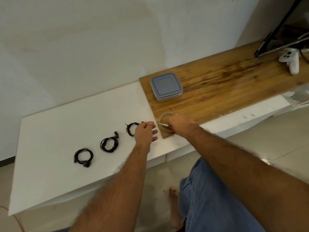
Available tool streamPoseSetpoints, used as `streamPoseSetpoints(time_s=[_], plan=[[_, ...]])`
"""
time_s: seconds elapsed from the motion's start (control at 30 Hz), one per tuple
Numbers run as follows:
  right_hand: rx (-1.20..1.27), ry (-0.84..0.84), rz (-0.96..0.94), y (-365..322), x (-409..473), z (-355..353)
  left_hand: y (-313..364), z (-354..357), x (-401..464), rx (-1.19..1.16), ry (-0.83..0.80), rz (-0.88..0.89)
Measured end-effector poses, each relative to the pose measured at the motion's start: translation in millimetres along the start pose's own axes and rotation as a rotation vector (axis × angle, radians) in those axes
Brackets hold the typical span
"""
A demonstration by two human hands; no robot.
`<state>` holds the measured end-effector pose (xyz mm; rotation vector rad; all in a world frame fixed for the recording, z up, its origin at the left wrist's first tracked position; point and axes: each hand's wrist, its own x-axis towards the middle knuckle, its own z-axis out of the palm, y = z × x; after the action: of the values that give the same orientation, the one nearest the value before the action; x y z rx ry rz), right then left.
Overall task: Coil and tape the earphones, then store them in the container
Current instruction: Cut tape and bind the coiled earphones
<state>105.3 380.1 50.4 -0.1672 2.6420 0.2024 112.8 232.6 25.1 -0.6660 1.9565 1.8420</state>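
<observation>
You faced a plain off-white painted wall (100, 39) that filled the upper half of the view, evenly lit, with faint darker smudges. Beyond your fingertips ran a long, low white bench top (58, 131), its front edge chipped to the right of your fingers. A brown wood-grain board (225, 84) lay across its right part, reaching past your fingers to the wall. Farther right on it leaned a dark flat screen (280, 27), with a white handheld controller (291, 61) beside it. Beneath lay a glossy beige tiled floor (250, 139).
</observation>
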Motion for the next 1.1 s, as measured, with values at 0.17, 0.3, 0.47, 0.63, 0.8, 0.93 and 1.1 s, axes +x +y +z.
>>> streamPoseSetpoints(time_s=[0.17,0.3,0.47,0.63,0.8,0.93,1.1], plan=[[-0.021,0.004,-0.001,-1,-2,3,3,-5,-2,0.009,-0.018,0.000],[0.026,-0.026,0.008,-2,-3,-4,8,-11,-4,0.006,-0.029,0.004],[0.302,0.047,0.102,-1,-11,-11,11,-16,-10,-0.002,-0.036,0.011],[1.242,0.189,0.126,-24,-16,-9,15,-25,-20,-0.013,-0.060,0.027],[1.536,0.263,0.170,-56,-27,-7,18,-42,-35,-0.011,-0.101,0.043],[1.642,0.209,0.144,-71,-37,-15,21,-64,-49,-0.025,-0.140,0.037],[1.639,0.239,0.106,-88,-48,-28,24,-92,-61,-0.001,-0.102,0.035]])
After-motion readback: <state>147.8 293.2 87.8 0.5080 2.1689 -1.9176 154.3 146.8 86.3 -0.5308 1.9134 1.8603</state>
